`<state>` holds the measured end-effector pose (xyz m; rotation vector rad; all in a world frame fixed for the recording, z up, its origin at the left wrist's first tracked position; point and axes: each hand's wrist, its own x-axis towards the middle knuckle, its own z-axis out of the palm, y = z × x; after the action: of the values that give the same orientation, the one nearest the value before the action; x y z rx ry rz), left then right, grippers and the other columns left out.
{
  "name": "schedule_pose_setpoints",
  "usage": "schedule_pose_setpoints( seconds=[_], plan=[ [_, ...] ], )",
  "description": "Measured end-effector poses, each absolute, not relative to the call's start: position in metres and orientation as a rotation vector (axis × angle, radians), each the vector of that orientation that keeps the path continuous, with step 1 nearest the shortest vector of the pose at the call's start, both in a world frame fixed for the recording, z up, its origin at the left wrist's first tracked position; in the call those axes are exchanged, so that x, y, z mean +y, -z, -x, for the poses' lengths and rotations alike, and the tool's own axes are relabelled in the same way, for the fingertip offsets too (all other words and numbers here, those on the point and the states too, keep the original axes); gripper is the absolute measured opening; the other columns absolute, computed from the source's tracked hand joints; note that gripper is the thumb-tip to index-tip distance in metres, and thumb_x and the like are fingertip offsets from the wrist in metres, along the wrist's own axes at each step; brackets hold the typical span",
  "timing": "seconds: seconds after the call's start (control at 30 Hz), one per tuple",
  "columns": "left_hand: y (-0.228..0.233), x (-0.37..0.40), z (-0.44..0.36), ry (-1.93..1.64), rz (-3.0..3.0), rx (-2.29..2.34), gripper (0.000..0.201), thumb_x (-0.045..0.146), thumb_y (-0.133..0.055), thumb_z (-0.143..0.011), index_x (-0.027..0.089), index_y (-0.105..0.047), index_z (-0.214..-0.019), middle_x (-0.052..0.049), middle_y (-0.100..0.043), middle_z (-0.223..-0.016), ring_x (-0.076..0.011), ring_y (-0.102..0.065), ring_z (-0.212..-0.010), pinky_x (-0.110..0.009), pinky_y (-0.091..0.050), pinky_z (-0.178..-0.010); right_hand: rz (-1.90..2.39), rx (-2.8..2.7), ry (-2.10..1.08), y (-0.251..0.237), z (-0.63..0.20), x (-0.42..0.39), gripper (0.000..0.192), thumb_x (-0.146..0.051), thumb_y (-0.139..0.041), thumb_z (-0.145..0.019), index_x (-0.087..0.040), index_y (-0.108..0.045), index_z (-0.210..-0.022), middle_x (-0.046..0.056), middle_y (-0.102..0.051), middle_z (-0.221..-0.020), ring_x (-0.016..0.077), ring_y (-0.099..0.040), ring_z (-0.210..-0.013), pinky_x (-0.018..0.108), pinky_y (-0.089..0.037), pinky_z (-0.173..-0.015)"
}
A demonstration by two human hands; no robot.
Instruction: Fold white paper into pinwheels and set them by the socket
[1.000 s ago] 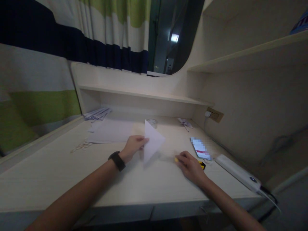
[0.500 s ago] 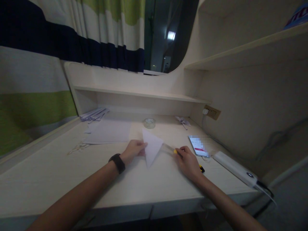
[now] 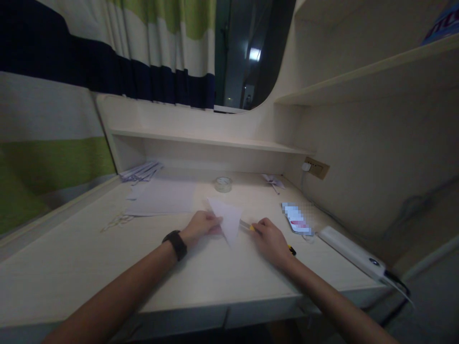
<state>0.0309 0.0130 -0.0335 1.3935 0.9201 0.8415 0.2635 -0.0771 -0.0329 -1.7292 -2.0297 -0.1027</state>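
My left hand (image 3: 201,225), with a black band on its wrist, pinches the left edge of a white triangular folded paper (image 3: 228,220) and holds it low over the pale desk (image 3: 107,258). My right hand (image 3: 268,239) grips a yellow and black utility knife (image 3: 247,225). The knife's front end points left and meets the right edge of the paper, while its black rear end sticks out behind my hand.
A lit phone (image 3: 297,219) and a white power bank (image 3: 351,251) with a cable lie at the right. A roll of clear tape (image 3: 223,183) and a small folded paper piece (image 3: 273,181) sit further back. Loose sheets (image 3: 161,197) lie at the left, under a shelf.
My left hand has lowered and tilted the paper from upright toward the desk. My right hand picked the knife up from the desk and moved it left to the paper's edge.
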Motion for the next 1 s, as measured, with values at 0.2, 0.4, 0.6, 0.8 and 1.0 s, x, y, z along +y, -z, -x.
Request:
schedule_pose_setpoints(
  seconds=[0.2, 0.4, 0.6, 0.8, 1.0],
  plan=[
    [0.022, 0.008, -0.023, -0.561, -2.212, 1.35, 0.048, 0.055, -0.057, -0.075, 0.015, -0.062, -0.048, -0.008, -0.058, -0.045, -0.0203, -0.059, -0.052, -0.033, -0.045, -0.06, 1.711, -2.108, 0.056, 0.031, -0.259, -0.07, 0.02, -0.027, -0.047, -0.089, -0.02, -0.066, -0.087, 0.007, -0.056, -0.089, 0.0173, -0.055, -0.081, 0.028, -0.039, -0.071],
    [0.012, -0.005, -0.028, -0.667, -2.858, 0.919, 0.037, 0.043, -0.041, -0.09, 0.021, -0.064, -0.109, -0.009, -0.064, -0.112, -0.024, -0.053, -0.11, -0.038, -0.036, -0.095, 1.623, -2.177, 0.055, 0.032, -0.257, -0.066, 0.022, -0.031, -0.05, -0.089, -0.02, -0.068, -0.087, 0.007, -0.057, -0.088, 0.0185, -0.053, -0.086, 0.029, -0.039, -0.076],
    [0.033, 0.0, -0.035, -0.37, -2.988, 0.776, 0.048, 0.047, -0.023, -0.094, 0.034, -0.034, -0.139, -0.001, -0.033, -0.147, -0.0283, -0.025, -0.135, -0.049, -0.017, -0.106, 1.555, -2.214, 0.061, 0.036, -0.258, -0.062, 0.025, -0.031, -0.047, -0.091, -0.02, -0.069, -0.09, 0.007, -0.058, -0.087, 0.0186, -0.052, -0.085, 0.03, -0.038, -0.076],
    [0.036, -0.008, -0.036, -0.457, -3.023, 0.953, 0.051, 0.052, -0.024, -0.093, 0.028, -0.043, -0.134, -0.006, -0.044, -0.139, -0.0286, -0.04, -0.123, -0.044, -0.029, -0.099, 1.512, -2.246, -0.078, 0.035, -0.263, -0.065, 0.022, -0.028, -0.052, -0.088, -0.02, -0.068, -0.1, 0.008, -0.06, -0.091, 0.0189, -0.053, -0.088, 0.03, -0.04, -0.079],
    [0.024, -0.025, -0.038, -0.529, -3.024, 1.175, 0.054, 0.058, -0.028, -0.089, 0.025, -0.054, -0.122, -0.011, -0.059, -0.114, -0.0301, -0.051, -0.098, -0.045, -0.036, -0.082, 1.495, -2.245, -0.156, 0.03, -0.27, -0.075, 0.021, -0.021, -0.053, -0.085, -0.021, -0.069, -0.098, 0.007, -0.062, -0.093, 0.0196, -0.053, -0.089, 0.03, -0.04, -0.08]
  ],
)
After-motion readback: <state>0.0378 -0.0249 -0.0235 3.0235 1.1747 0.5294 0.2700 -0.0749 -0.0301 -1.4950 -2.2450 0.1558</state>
